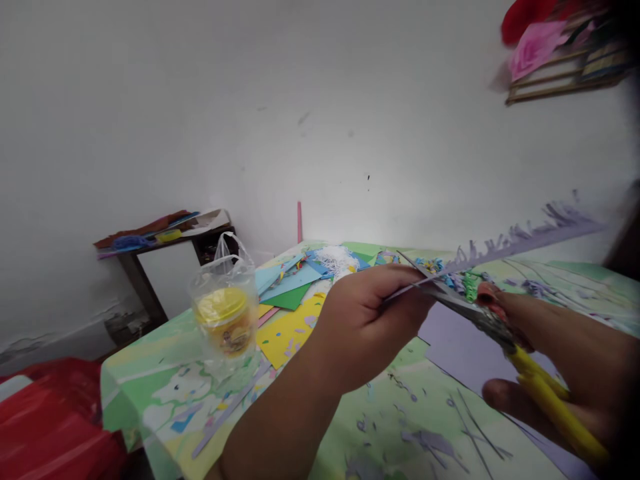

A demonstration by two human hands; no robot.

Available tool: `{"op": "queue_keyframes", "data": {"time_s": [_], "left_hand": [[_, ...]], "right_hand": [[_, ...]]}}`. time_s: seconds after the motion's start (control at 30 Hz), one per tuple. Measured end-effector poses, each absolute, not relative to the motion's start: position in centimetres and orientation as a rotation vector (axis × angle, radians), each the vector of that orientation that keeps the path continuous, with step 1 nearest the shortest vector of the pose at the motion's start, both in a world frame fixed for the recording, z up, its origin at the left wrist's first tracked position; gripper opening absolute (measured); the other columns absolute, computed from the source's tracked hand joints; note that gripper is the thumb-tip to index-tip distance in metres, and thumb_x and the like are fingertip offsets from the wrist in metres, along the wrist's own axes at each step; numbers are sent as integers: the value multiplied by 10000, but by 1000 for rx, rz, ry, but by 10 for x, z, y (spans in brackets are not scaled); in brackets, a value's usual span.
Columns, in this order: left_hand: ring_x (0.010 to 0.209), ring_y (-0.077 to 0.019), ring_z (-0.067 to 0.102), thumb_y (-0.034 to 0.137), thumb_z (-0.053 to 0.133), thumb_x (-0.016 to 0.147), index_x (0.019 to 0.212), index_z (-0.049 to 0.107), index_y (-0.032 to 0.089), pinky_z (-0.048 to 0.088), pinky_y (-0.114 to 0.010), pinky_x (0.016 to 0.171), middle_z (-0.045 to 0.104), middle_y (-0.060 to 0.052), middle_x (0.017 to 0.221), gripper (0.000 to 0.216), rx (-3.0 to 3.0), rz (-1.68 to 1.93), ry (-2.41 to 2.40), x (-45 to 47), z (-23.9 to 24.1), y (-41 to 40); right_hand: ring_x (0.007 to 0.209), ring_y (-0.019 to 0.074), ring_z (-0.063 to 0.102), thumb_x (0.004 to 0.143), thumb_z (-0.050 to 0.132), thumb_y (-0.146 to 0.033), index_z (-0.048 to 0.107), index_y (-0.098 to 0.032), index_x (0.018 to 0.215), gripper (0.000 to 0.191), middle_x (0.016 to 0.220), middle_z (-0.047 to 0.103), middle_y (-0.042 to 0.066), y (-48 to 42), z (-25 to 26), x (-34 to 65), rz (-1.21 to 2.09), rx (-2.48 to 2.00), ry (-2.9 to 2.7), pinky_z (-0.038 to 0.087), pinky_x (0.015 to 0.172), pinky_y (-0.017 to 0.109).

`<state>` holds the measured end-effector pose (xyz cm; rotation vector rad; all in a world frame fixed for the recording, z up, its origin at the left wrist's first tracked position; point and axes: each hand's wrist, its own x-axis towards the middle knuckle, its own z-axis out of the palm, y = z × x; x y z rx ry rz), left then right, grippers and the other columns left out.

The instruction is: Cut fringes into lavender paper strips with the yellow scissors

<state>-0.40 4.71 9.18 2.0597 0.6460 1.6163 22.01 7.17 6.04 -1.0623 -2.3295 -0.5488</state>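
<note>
My left hand (370,327) is closed, pinching one end of a long purple paper strip (530,247) between thumb and fingers. The strip slants up to the right, and its upper edge is cut into a curly fringe. In my right hand (565,353) are scissors with yellow handles (545,393). Their blades are parted around the strip, close to my left fingertips. Under my hands a sheet of purple paper (460,340) lies on the table, with purple scraps (430,443) scattered in front of it.
A clear plastic bag holds a yellow-lidded tub (223,313) on the left of the green patterned tablecloth (135,360). Coloured paper sheets (295,327) and white shreds (335,260) lie behind my left hand. A red bag (55,420) is at lower left. The wall stands behind.
</note>
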Motion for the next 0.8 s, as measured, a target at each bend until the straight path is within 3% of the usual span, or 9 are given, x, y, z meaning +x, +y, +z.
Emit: {"op": "queue_keyframes", "data": {"time_s": [0.27,0.53,0.8], "left_hand": [[495,-45,399,201,494,846,620,538,169,350,-160,513,471,59,523,232,2056,1642,662,-4,90,47],[478,-47,395,205,498,844,543,471,164,339,-174,488,435,56,491,305,2087,1612,685,-7,93,47],[471,-53,387,239,490,853,528,436,168,346,-187,495,415,53,475,337,2109,1602,655,-7,94,48]], "right_hand": [[697,276,653,765,441,-542,360,-338,1120,417,861,640,30,68,63,213,-492,-1048,-2325,539,527,393],[743,292,641,729,502,-528,431,-339,1047,377,917,635,40,69,65,208,-233,-1069,-2348,529,614,438],[630,249,618,728,514,-469,405,-331,1060,376,819,611,8,67,68,207,-276,-1023,-2363,508,504,372]]}}
